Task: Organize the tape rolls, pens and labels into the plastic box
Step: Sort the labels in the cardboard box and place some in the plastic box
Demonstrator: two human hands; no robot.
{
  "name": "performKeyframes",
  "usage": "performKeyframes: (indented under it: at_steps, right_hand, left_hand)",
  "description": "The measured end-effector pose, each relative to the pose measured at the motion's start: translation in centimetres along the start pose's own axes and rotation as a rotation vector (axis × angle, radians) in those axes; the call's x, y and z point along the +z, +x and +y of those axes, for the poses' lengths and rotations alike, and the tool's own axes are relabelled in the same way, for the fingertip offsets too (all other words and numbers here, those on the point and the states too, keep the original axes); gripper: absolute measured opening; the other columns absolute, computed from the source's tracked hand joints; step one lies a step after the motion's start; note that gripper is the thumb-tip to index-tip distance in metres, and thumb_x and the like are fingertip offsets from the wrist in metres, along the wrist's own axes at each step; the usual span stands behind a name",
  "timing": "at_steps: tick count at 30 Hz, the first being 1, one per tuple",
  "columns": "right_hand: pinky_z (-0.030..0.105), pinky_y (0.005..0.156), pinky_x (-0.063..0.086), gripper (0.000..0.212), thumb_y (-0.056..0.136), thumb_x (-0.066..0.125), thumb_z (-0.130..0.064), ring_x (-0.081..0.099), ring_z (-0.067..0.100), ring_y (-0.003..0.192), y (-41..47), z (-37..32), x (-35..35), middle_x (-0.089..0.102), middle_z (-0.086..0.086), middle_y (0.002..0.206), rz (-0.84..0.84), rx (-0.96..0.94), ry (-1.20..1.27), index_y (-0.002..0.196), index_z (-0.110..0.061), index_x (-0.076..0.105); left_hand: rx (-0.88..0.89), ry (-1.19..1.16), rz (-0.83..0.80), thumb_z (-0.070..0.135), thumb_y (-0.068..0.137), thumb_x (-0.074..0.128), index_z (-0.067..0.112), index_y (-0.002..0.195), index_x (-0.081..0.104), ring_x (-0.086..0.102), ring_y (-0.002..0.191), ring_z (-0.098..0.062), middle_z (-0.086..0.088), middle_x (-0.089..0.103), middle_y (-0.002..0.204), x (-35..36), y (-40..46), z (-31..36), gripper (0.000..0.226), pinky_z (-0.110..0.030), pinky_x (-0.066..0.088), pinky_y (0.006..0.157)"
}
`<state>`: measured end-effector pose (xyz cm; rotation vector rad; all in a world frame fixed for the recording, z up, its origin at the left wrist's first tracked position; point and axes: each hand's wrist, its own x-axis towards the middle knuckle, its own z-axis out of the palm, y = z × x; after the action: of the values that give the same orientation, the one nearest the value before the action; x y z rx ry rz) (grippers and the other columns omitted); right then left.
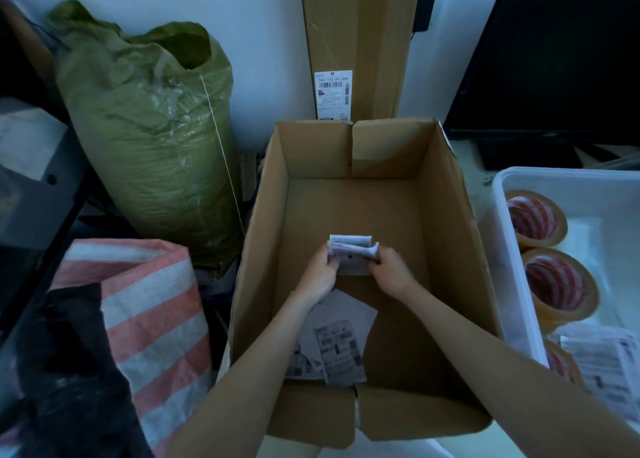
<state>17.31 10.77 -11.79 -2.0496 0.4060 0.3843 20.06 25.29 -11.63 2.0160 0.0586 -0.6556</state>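
both arms reached down into the open cardboard box (446, 249), the landmark here. left hand (320, 272) and right hand (389, 270) each closed on one end of a small folded stack of labels (351, 251), fingers curled round its edges, held just above the box floor near the middle. more loose labels (337, 346) lay flat on the box floor at the near end, partly under the left forearm. no pens could be made out in the box.

plastic box (512, 249) sat just beside the cardboard box, on its right. inside it, two tape rolls with red print, one (535, 220) toward the far end, another (559, 286) nearer, close together; a third roll partly hidden behind the right forearm. printed label sheets (604, 364) lay at the plastic box's near end.

left of the cardboard box: green woven sack (152, 135), upright; red-and-white striped bag (145, 305) nearer. behind it, a tall flat carton (360, 42) against the wall.
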Motion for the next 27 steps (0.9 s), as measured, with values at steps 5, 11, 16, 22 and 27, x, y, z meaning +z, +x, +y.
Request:
performKeyframes:
  at_steps: [5, 11, 16, 22, 27]
  right_hand:
    - [0.021, 0.071, 0.053, 0.012, 0.094, 0.056, -0.01, 0.065, 0.015, 0.09, -0.4, -1.7, -1.4, 0.068, 0.007, 0.103, -0.013, -0.008, 0.015, 0.102, -0.011, 0.064]
    - [0.027, 0.073, 0.058, 0.02, 0.093, 0.056, -0.01, 0.067, 0.021, 0.099, -1.9, -2.1, -4.1, 0.067, 0.007, 0.113, 0.041, 0.019, 0.004, 0.112, -0.009, 0.063]
    - [0.019, 0.064, 0.055, 0.021, 0.093, 0.056, -0.009, 0.067, 0.02, 0.1, -3.3, -1.8, -4.5, 0.066, 0.008, 0.115, 0.008, 0.06, 0.046, 0.114, -0.008, 0.06]
    - [0.019, 0.065, 0.055, 0.022, 0.093, 0.056, -0.009, 0.067, 0.02, 0.101, -4.0, -1.3, -4.6, 0.066, 0.007, 0.117, -0.016, 0.073, 0.058, 0.115, -0.009, 0.06]
    - [0.017, 0.06, 0.052, 0.022, 0.094, 0.055, -0.01, 0.063, 0.025, 0.11, -3.9, -0.9, -4.4, 0.064, 0.009, 0.122, 0.013, 0.032, -0.061, 0.115, -0.009, 0.06]
  left_hand:
    - [-0.02, 0.099, 0.015, 0.021, 0.099, 0.049, 0.017, 0.125, 0.049, 0.056, 0.112, -0.015, -0.001, 0.058, 0.125, -1.2, -0.2, 1.0, 0.027, -0.022, 0.043, 0.077]
    - [-0.129, 0.686, -0.252, 0.027, 0.086, 0.069, 0.016, 0.134, 0.045, 0.052, 0.116, -0.022, -0.007, 0.05, 0.131, -1.3, -2.6, -0.4, 0.054, -0.037, 0.046, 0.096]
    - [0.054, 1.139, -0.462, 0.028, 0.084, 0.07, 0.013, 0.136, 0.037, 0.051, 0.12, -0.029, -0.011, 0.048, 0.136, 1.2, -3.8, -1.3, 0.064, -0.043, 0.045, 0.097]
    - [0.052, 1.147, -0.52, 0.018, 0.093, 0.057, 0.01, 0.116, 0.058, 0.057, 0.107, -0.027, -0.011, 0.057, 0.122, 1.5, -3.7, -1.0, 0.024, -0.036, 0.049, 0.09]
    - [0.046, 0.815, -0.513, 0.024, 0.095, 0.056, 0.016, 0.111, 0.058, 0.057, 0.096, -0.018, -0.002, 0.058, 0.107, -1.5, -3.0, 0.7, 0.019, -0.03, 0.045, 0.077]
